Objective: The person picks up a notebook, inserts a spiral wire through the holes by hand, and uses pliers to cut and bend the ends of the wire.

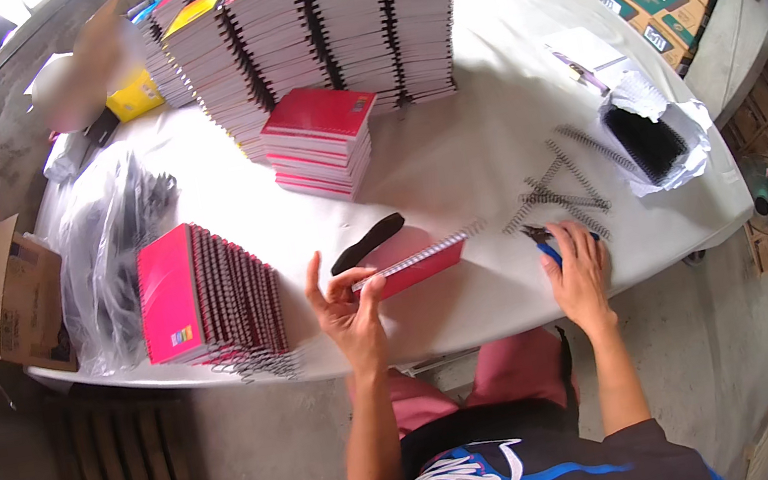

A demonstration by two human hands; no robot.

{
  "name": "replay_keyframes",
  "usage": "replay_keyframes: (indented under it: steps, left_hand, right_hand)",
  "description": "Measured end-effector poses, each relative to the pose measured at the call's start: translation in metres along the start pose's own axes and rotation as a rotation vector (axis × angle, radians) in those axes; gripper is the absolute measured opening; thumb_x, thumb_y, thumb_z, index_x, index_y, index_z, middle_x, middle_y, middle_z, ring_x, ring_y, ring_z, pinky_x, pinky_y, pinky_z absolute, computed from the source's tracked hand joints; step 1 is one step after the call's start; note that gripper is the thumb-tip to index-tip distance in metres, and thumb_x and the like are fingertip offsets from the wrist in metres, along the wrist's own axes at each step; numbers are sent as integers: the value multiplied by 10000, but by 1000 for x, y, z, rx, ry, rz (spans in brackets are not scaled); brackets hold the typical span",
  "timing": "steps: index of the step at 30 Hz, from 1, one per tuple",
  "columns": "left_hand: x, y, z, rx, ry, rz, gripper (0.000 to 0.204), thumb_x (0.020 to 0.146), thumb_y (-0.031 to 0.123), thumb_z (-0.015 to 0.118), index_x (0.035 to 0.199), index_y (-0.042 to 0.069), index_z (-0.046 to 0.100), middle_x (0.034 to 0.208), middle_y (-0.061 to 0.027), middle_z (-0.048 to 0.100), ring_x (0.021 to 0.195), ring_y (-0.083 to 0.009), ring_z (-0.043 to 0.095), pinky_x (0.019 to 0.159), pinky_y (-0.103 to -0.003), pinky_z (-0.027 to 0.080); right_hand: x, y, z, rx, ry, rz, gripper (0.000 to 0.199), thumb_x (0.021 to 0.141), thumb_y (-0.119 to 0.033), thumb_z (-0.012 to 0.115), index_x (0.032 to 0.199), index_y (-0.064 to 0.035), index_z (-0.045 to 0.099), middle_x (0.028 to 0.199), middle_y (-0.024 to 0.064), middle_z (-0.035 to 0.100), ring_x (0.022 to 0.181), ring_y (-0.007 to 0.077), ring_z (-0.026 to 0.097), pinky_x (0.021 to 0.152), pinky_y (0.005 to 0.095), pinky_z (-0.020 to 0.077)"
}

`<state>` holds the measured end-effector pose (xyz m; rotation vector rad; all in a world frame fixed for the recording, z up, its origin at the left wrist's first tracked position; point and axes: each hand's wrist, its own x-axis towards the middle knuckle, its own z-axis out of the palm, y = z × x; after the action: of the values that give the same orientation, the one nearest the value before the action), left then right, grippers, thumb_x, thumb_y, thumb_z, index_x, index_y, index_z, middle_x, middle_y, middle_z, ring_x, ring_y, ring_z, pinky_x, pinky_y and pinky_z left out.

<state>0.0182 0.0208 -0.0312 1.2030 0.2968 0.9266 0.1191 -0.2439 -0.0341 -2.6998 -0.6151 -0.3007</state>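
Observation:
My left hand [352, 310] pinches the left end of a red notebook [424, 269] between thumb and fingers, with its other fingers raised. A spiral wire runs along the notebook's upper edge and sticks out past its right end. My right hand [577, 275] is closed over a pair of pliers with blue handles [549, 252] on the table; their dark jaws point up and left. Just beyond the pliers lie several loose spiral wires [558, 197]. A black curved strip [368, 244] rests behind the notebook, its kind unclear.
Red spiral notebooks [174, 293] stand in a row at the left. A stack of red-covered books [317, 135] sits mid-table, before tall stacks of bound notebooks [351, 34]. A paper-lined box of black wires [652, 142] is at right, an open carton [21, 297] far left.

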Motion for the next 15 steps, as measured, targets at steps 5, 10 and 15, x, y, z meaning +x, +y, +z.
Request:
replay_keyframes:
  steps: [5, 10, 15]
  left_hand:
    - [-3, 5, 11, 27, 59, 87, 874, 754, -38, 720, 1436, 160, 210, 966, -93, 643, 837, -85, 580, 704, -213, 475]
    - [-5, 14, 24, -115, 116, 43, 999, 737, -99, 704, 1458, 215, 88, 1099, -125, 581, 939, -159, 605, 782, -260, 520]
    - [-10, 19, 26, -54, 62, 124, 937, 763, -142, 640, 1443, 177, 80, 1039, -157, 578, 958, -226, 628, 808, -336, 571]
  right_hand:
    - [-1, -15, -8, 115, 101, -127, 332, 909, -188, 537, 1233, -123, 570, 1134, 127, 505, 1022, 305, 479, 913, 445, 370]
    - [-7, -90, -37, 516, 130, -217, 335, 878, -221, 592, 1207, -166, 616, 1106, 112, 529, 998, 281, 498, 919, 422, 357]
    - [-4, -138, -46, 362, 96, -474, 371, 835, -259, 640, 1205, -234, 619, 1141, 96, 503, 1054, 277, 476, 940, 501, 302]
